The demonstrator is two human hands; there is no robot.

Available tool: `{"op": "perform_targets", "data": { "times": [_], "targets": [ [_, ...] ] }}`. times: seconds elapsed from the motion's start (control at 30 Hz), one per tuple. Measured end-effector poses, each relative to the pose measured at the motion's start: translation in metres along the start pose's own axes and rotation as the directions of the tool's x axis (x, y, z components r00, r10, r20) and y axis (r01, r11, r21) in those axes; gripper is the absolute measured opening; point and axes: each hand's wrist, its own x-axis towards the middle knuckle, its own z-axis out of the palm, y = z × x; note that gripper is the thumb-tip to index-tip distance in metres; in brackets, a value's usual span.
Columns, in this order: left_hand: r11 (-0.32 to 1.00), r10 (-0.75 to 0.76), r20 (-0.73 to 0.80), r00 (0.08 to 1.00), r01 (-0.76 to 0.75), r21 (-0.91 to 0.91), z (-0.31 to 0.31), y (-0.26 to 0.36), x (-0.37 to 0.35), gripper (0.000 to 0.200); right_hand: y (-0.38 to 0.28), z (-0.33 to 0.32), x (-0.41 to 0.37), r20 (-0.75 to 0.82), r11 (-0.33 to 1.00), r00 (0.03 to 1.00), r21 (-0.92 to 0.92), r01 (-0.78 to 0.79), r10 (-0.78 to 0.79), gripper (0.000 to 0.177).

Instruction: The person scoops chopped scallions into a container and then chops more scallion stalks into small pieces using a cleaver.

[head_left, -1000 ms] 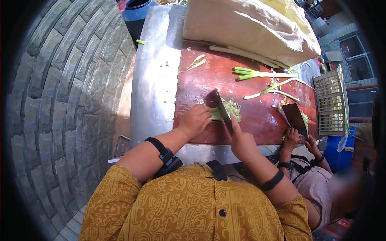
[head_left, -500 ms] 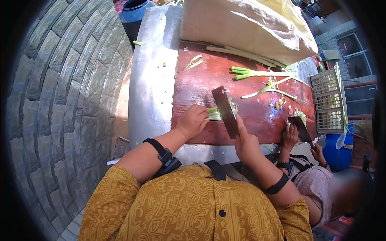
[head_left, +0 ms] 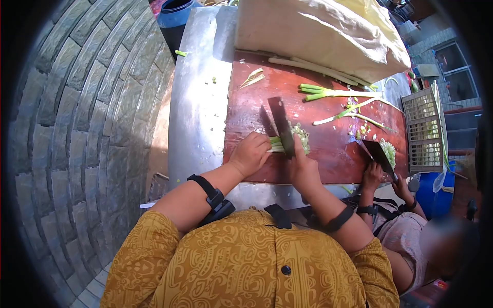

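My left hand [head_left: 251,154] is closed round a bunch of green onion stalks [head_left: 276,144] lying on the reddish-brown board [head_left: 246,113]. In my right hand [head_left: 304,168] is a broad dark cleaver [head_left: 280,123], its blade standing across the cut end of the bunch. Chopped green onion pieces [head_left: 302,137] lie in a small pile just right of the blade. The lower part of the cleaver's grip is hidden by my right fingers. Farther up the board rest whole green onions [head_left: 339,94], and a few dry leaf scraps [head_left: 251,79] lie at its upper left.
A co-worker's hand [head_left: 372,176] and another cleaver [head_left: 379,154] are at the board's right end, beside chopped pieces [head_left: 389,149]. A large cloth-covered bundle [head_left: 318,41] stands behind the board. A plastic crate [head_left: 424,131] is at right, a blue barrel [head_left: 173,18] at upper left.
My right hand and the cleaver have shifted left and up slightly, and the blade stands more upright. More of the chopped pile shows. The co-worker's cleaver has tilted and moved up a little.
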Motion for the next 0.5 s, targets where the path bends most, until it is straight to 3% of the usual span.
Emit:
{"op": "perform_targets", "data": {
  "times": [0.13,0.33,0.5],
  "targets": [
    [1.0,-0.015,0.013,1.0,0.015,0.003,-0.001,0.002,0.0,0.015,0.005,-0.005,0.0,-0.089,0.994,0.996,0.111,-0.007,0.018,0.066],
    [1.0,-0.001,-0.036,0.999,0.0,-0.004,0.005,-0.002,-0.001,0.015,-0.025,-0.051,-0.026,0.254,0.994,0.963,-0.072,-0.077,0.093,0.065],
    [1.0,-0.005,-0.036,0.999,0.005,-0.009,0.0,0.001,0.001,0.014,-0.026,-0.054,-0.034,0.314,0.993,0.946,-0.113,-0.044,0.078,0.068]
  ]
}}
